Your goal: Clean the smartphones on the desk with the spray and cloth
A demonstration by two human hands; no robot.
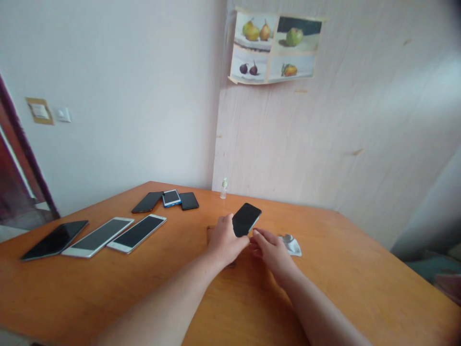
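Note:
A black smartphone (246,219) is held up over the table in my left hand (226,240), tilted with its dark screen toward me. My left thumb lies along the phone's lower edge and the fingers wrap its left side. My right hand (271,250) is beside the phone's lower right corner, its fingers curled and thumb and forefinger together; whatever is between them is hidden. Partly covered by my left hand, a flat thing with a thin brown edge (209,229) lies on the table. Just beyond my right hand is a crumpled grey-white cloth or wrapper (293,246).
On the left of the wooden table (173,288) lie a dark tablet (55,239), two white tablets or large phones (99,236), and smaller devices, including a blue-edged phone (171,198). A small clear pump bottle (224,189) stands at the back, near the wall.

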